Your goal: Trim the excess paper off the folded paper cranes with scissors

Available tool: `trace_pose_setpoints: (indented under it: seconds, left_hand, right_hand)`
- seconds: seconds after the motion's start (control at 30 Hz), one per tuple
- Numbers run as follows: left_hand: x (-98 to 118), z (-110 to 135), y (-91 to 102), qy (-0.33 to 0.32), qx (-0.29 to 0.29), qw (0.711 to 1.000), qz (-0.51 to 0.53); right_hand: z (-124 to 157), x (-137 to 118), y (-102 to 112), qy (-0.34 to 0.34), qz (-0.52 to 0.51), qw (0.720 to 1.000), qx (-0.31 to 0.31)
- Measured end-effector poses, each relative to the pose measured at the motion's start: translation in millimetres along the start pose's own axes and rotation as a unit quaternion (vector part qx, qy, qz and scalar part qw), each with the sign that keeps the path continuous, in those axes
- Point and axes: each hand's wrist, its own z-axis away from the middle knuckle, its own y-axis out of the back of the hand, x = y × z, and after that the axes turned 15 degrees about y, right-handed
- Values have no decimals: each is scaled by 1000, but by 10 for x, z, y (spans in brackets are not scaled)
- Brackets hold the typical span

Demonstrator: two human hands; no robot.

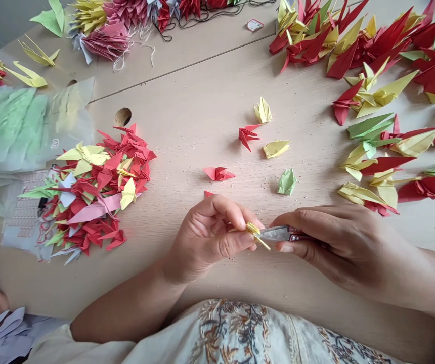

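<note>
paper cranes lay in a loose heap of red, yellow, pink and green on the left of the pale wooden table, and the person sat with both hands close together just past the heap. the left hand was curled nearly shut, its thumb and first fingers pinching a tiny yellow paper crane that stood out between the two hands. the right hand was also almost closed, with its fingers wrapped around small metal scissors with reddish handles. the blades reached the crane, though from where i stood i could not tell whether they were cutting it or only touching it. five single cranes sat apart from one another in the middle of the table, just beyond the hands: two yellow, two red and one green. a broad band of red, yellow and green cranes curved along the right side, and a bunched row of cranes lay at the far edge with white thread trailing from it. a crumpled plastic bag lay to the left of the heap, and tiny paper crumbs dotted the wood.
</note>
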Motion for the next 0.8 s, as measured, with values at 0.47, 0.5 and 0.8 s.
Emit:
trace_pose_setpoints:
  seconds: [0.47,0.5,0.8]
  left_hand:
    - [22,-14,7,6,1,1000,18]
    - [24,-14,4,4,5,1000,14]
    - [17,-12,2,9,-7,1000,24]
  right_hand:
    - [4,-5,-18,-11,24,1000,6]
    - [7,-7,-18,-13,22,1000,7]
    - [3,-11,-5,-5,20,1000,2]
